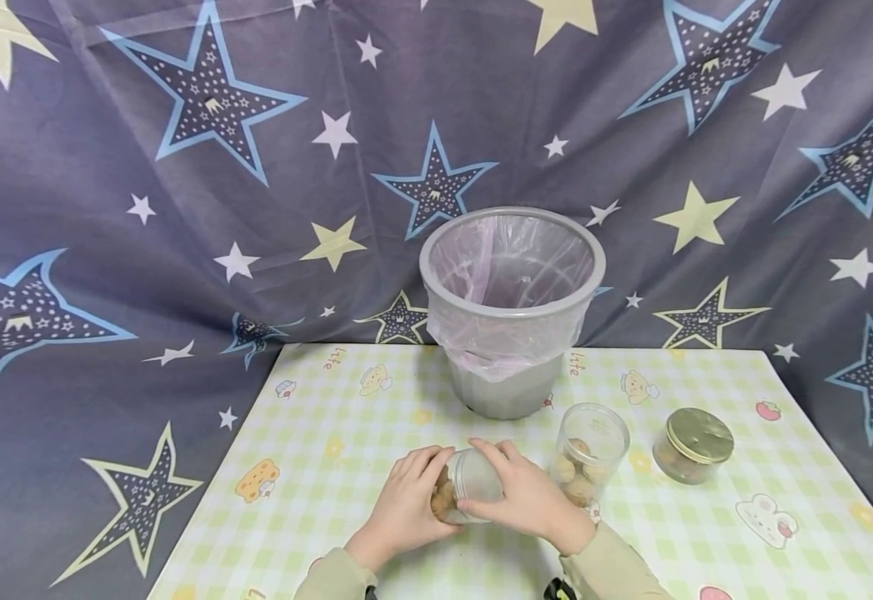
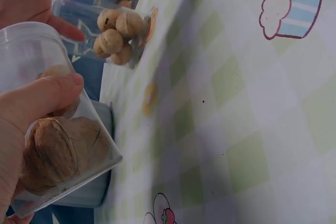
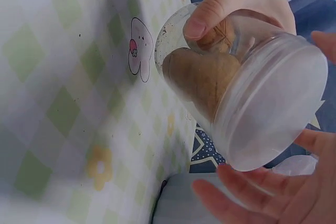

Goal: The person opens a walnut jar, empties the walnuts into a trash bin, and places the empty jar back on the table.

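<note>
1. The lid [image 3: 278, 103] could, I judge, come away suddenly; with the jar [image 3: 202, 77] tipped over toward the right hand [image 1: 529, 500], walnuts [image 2: 58, 150] might then roll out of its mouth and scatter across the surface [image 1: 293, 467]
2. The jar's clear wall looks smooth, so too light a grip from the left hand [image 1: 406, 504] could let the whole jar turn or slip when the lid is pushed; too hard a squeeze might make the wall flex
3. The clear jar [image 1: 594, 450] stands upright just beside the right hand, and a sideways swing could knock it over; it holds walnuts too, and I cannot tell whether its top is covered, so a spill there seems possible
4. The short jar [image 1: 684, 467] stands farther to the right, well apart from both hands, and seems at less risk; the bin [image 1: 511, 392] is behind the work and looks out of the way
5. Left hand: curled round the jar's body, thumb [image 3: 210, 14] pressed on the wall, opened only as far as the jar's width
6. Right hand: spread wide about the lid, fingers [image 3: 262, 203] fairly straight by its rim; how firmly it bears on the lid, if at all, I cannot tell
7. The jar is between the hands, over the surface in front of the bin
</note>
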Tool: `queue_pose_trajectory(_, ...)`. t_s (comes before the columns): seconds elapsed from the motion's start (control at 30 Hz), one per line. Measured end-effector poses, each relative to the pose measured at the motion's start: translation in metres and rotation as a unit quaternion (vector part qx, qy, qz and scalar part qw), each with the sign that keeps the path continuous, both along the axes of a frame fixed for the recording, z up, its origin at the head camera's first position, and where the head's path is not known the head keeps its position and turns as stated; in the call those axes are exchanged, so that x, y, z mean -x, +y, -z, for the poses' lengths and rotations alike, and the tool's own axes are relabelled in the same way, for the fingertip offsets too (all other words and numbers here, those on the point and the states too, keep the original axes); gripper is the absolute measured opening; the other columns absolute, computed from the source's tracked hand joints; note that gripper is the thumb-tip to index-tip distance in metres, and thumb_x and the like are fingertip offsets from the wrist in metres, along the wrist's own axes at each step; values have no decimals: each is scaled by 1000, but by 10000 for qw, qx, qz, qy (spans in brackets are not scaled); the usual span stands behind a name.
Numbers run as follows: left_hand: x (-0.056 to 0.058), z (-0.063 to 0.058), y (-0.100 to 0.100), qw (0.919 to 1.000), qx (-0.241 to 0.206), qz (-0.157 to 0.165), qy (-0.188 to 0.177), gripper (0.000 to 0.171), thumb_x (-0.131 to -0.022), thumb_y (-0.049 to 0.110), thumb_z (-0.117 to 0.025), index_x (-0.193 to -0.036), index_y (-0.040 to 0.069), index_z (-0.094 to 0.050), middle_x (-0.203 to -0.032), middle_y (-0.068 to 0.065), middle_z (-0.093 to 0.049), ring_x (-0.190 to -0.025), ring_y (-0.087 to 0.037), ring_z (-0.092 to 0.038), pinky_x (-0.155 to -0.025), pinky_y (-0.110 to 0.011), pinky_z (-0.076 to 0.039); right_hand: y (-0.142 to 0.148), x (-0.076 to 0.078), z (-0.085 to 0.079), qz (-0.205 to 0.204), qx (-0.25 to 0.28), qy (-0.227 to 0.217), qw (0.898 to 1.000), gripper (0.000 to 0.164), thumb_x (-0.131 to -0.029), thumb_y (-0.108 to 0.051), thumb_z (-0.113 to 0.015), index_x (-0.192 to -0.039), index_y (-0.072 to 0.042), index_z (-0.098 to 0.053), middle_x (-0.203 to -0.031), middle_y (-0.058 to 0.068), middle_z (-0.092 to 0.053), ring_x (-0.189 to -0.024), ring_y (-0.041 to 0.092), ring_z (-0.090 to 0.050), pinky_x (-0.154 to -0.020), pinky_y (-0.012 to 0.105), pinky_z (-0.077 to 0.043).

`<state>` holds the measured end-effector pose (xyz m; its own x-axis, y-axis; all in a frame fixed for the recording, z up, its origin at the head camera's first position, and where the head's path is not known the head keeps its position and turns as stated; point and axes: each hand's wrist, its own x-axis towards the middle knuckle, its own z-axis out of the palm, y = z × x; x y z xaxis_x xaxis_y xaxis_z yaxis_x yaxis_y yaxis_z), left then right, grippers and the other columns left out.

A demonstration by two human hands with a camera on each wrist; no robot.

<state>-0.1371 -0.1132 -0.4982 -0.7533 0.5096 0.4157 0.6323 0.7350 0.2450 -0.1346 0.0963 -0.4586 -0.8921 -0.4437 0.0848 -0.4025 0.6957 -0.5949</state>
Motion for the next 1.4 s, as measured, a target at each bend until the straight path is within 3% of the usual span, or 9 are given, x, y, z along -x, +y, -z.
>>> queue_pose_trajectory(0.27, 0, 3, -1, 10000, 4, -44, 12, 99, -51, 44, -90, -132, 8, -47, -124, -6, -53, -114, -25, -51, -91, -45, -48, 1, 0, 1, -93, 43, 373, 9993, 77, -75, -50, -73, -138, -15, -46, -113, 8, -55, -89, 22, -62, -67, 36, -55)
queue_pose_trajectory(0.57, -1, 2, -3, 9993, -78, -158, -316, 97, -54, 42, -90, -134, 8, -46, -126, -6, -52, -117, -25, -51, -94, -46, -47, 2, 1, 1, -442, 193, 883, 9949, 81, -65, -34, -83, -136, -22, -47, -121, 2, -48, -106, 20, -52, -73, 34, -55)
queue_pose_trajectory(0.8, -1, 0, -4, 9994, -132, -164, -270, 97, -53, 40, -91, -133, 6, -47, -125, -6, -53, -116, -25, -51, -94, -46, -48, 2, 2, 2, -627, 277, 1216, 9902, 83, -62, -27, -86, -135, -18, -47, -121, 4, -47, -106, 21, -51, -74, 33, -55)
queue_pose_trajectory(1.13, 0, 4, -5, 9995, -180, -164, -211, 99, -51, 40, -91, -133, 7, -46, -124, -7, -53, -115, -25, -52, -93, -46, -48, 2, 3, 2, -720, 292, 1292, 9886, 83, -62, -26, -86, -135, -19, -48, -121, 5, -47, -105, 21, -51, -75, 32, -54)
queue_pose_trajectory(1.4, 0, 2, -6, 9983, -330, -209, -426, 98, -53, 40, -91, -134, 8, -45, -127, -7, -53, -117, -26, -51, -97, -48, -46, 2, 3, 1, -751, 432, 1397, 9864, 82, -61, -26, -87, -133, -20, -49, -122, 7, -47, -103, 21, -53, -74, 33, -54)
